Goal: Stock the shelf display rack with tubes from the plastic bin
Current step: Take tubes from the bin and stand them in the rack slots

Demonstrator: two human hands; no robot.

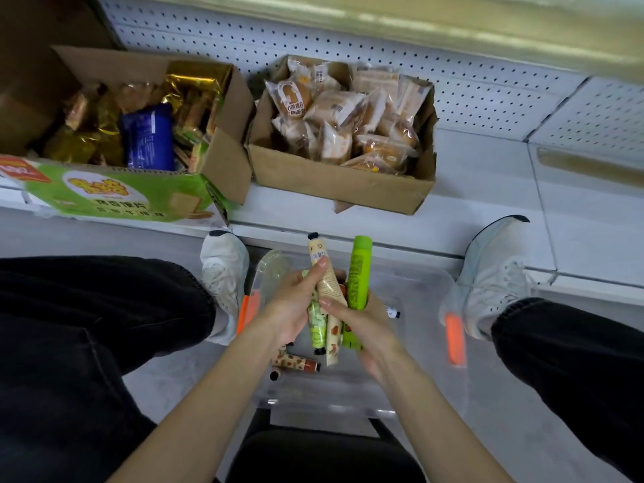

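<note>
Head view: both hands over plastic bin (421, 294), gathering a batch. Left hand (292, 305) fingers pinch cream tube (326, 270); right hand (362, 322) fingers wrap green tube (360, 273) and smaller tubes. Shelf (488, 162) beyond.

Bright greens, soft creams and browns over a see-through bin

The tall tube (360, 273) is bright green with dark green letters. The tube (324, 270) beside it is cream with a black cap. A small tube (294, 362) low in the clear plastic bin (418, 284) is cream with brown spots and a dark red end. The bin's clips (455, 339) are orange. The shoes (495, 277) are white, the trousers (87, 325) black. One cardboard box (115, 193) has a green front with yellow letters; the other box (343, 188) is plain brown.
</note>
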